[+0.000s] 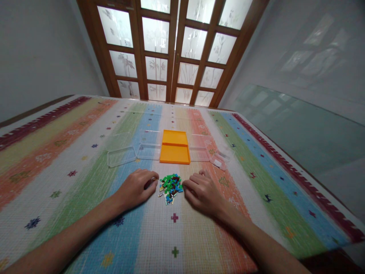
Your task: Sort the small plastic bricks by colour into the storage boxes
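A small heap of tiny building bricks (pixel 171 185), mostly green with blue, dark brown and a few pale ones, lies on the striped tablecloth. To its left rests my left hand (pixel 139 187), fingers bent in and thumb close to the index finger, with the fingertips at the heap's edge. On the opposite side my right hand (pixel 203 191) is curled, its fingertips by the bricks on the right. Whether either hand pinches a brick is hidden. Beyond the heap lies an orange case (pixel 175 155), opened out flat into two halves.
Clear plastic boxes flank the case: an outer left box (pixel 122 156), an inner left box (pixel 148 152), an inner right box (pixel 199 154) and a small far-right box (pixel 219 161) with a whitish piece inside. The striped tablecloth (pixel 175 236) covers the table. A wood-framed glass door (pixel 173 53) stands behind.
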Motion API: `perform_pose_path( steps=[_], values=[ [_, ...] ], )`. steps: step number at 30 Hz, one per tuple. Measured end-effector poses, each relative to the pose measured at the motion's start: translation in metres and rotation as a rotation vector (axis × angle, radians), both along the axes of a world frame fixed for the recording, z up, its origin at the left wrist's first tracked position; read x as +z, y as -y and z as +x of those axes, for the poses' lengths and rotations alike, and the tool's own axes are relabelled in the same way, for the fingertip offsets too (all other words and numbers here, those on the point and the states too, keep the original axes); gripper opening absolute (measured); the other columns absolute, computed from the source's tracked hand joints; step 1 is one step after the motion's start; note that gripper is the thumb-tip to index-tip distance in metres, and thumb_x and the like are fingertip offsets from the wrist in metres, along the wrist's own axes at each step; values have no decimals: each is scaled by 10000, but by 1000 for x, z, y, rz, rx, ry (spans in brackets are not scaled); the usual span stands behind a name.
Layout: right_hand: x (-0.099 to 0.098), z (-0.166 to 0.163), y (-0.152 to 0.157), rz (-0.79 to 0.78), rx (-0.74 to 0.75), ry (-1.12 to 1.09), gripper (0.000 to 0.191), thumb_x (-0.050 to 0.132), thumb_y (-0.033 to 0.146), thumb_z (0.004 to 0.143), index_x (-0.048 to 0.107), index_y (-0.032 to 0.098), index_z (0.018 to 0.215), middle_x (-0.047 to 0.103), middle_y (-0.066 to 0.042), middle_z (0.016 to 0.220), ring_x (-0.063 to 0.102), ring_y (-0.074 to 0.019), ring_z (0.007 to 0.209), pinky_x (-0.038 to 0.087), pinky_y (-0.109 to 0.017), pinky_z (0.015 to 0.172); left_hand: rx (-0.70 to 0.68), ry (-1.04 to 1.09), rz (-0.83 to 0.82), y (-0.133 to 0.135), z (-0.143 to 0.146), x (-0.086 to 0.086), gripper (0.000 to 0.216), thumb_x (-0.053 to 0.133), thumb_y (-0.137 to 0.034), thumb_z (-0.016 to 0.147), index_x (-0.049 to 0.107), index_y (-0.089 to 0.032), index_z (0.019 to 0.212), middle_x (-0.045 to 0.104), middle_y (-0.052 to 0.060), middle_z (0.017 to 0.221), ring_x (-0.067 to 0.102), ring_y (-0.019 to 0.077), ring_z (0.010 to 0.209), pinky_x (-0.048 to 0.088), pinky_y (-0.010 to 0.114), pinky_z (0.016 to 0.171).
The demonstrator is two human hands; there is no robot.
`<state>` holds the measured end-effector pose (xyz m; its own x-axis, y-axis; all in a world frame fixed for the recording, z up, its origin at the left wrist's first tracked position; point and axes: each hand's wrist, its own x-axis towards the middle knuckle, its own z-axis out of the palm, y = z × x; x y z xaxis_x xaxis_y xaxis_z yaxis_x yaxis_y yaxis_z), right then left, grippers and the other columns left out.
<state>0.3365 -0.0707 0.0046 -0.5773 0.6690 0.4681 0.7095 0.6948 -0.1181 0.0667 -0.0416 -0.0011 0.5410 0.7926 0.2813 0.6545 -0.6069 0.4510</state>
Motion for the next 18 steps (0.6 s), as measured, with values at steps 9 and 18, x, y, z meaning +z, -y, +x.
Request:
perform_pose_path(
  steps=[9, 18],
  values=[
    [2, 0, 0, 14, 1, 0, 263, 474, 169, 951, 621, 173, 732, 594, -26, 663, 460, -155, 652, 272, -346, 750, 11, -2, -4, 0, 0, 1, 217, 487, -295, 935, 669, -186, 982, 698, 41, 787, 609, 186, 715, 457, 323, 720],
    [2, 0, 1, 0, 2, -2, 273, 472, 165, 951, 604, 173, 713, 583, -20, 657, 456, -151, 642, 275, -348, 743, 28, -47, 7, 2, 0, 5, 222, 507, -312, 914, 651, -157, 983, 590, 12, 644, 569, 192, 650, 417, 312, 649]
  ],
)
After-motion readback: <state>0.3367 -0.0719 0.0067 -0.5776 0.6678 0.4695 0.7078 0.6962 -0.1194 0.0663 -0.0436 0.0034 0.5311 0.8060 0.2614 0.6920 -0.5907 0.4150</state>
